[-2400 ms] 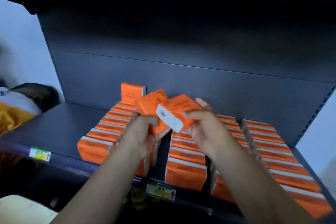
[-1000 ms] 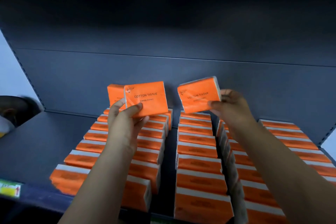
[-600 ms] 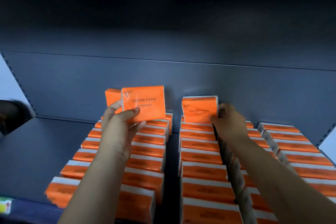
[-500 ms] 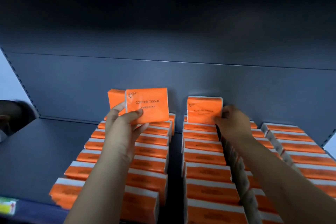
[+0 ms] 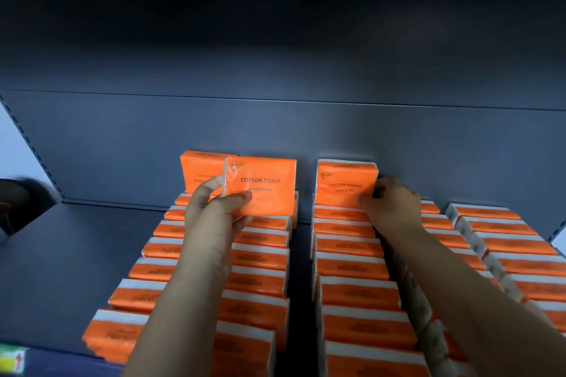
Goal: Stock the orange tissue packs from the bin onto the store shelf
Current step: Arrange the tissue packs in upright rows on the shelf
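Observation:
Several rows of orange tissue packs [image 5: 352,269] lie on the dark grey shelf [image 5: 76,254]. My left hand [image 5: 214,217] pinches an orange pack [image 5: 263,190] marked COTTON TISSUE, upright above the back of the second row. Behind it another pack [image 5: 199,171] stands upright against the back panel. My right hand [image 5: 395,208] grips the right edge of a second upright pack [image 5: 346,184], which stands on the back of the third row, close to the back panel. The bin is out of view.
The shelf's back panel [image 5: 275,131] rises right behind the upright packs. Bare shelf floor lies left of the rows. A price label [image 5: 12,360] sits on the front edge at lower left. A dark blurred object [image 5: 18,202] shows past the shelf's left side.
Both hands carried packs from in front of me to the back of the shelf. The right pack came down upright onto the third row; the left pack moved slightly right and stays held.

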{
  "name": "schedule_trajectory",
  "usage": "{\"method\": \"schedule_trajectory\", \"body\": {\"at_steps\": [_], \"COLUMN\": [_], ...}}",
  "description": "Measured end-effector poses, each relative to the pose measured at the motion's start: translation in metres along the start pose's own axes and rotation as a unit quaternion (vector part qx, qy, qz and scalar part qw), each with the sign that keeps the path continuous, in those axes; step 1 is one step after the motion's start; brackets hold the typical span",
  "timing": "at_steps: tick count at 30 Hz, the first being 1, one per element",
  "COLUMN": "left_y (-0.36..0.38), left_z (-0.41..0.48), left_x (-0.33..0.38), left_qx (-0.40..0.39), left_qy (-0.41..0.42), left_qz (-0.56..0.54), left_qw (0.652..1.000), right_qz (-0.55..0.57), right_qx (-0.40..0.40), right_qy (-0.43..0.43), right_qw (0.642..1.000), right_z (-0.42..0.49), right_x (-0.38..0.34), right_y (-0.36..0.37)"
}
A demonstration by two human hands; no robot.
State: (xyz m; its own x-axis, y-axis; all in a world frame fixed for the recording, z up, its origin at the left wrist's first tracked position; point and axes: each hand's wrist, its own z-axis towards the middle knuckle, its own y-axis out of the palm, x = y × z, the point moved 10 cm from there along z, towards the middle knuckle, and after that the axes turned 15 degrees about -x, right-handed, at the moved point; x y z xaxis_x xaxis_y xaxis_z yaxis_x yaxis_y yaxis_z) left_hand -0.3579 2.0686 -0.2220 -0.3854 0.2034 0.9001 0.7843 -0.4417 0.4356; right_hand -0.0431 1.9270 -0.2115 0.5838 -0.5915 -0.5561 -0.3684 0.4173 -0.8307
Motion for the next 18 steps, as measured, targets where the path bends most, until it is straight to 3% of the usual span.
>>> {"method": "schedule_trajectory", "body": {"at_steps": [2, 5, 8, 10, 13, 16, 18], "left_y": [0.000, 0.000, 0.001, 0.005, 0.015, 0.018, 0.016], "left_z": [0.002, 0.006, 0.011, 0.014, 0.017, 0.017, 0.022], "left_x": [0.000, -0.001, -0.004, -0.006, -0.009, 0.001, 0.013], "left_qx": [0.001, 0.003, 0.001, -0.011, -0.034, -0.030, -0.014], "left_qy": [0.000, -0.008, -0.013, -0.013, -0.002, 0.049, 0.101], "left_qz": [0.007, 0.018, 0.035, 0.048, 0.071, 0.146, 0.283], "left_qw": [1.000, 1.000, 0.999, 0.999, 0.997, 0.988, 0.954], "right_qz": [-0.010, -0.006, 0.030, 0.063, 0.229, 0.325, 0.362], "right_qx": [0.008, 0.091, 0.187, 0.111, -0.106, -0.164, -0.172], "right_qy": [0.030, 0.075, 0.001, -0.099, -0.128, -0.094, -0.074], "right_qw": [0.999, 0.993, 0.982, 0.987, 0.959, 0.927, 0.913], "right_z": [0.000, -0.025, -0.066, -0.075, -0.074, -0.069, -0.063], "right_x": [0.008, 0.004, -0.027, -0.060, -0.094, -0.098, -0.094], "right_y": [0.001, -0.016, -0.032, -0.013, 0.034, 0.055, 0.061]}}
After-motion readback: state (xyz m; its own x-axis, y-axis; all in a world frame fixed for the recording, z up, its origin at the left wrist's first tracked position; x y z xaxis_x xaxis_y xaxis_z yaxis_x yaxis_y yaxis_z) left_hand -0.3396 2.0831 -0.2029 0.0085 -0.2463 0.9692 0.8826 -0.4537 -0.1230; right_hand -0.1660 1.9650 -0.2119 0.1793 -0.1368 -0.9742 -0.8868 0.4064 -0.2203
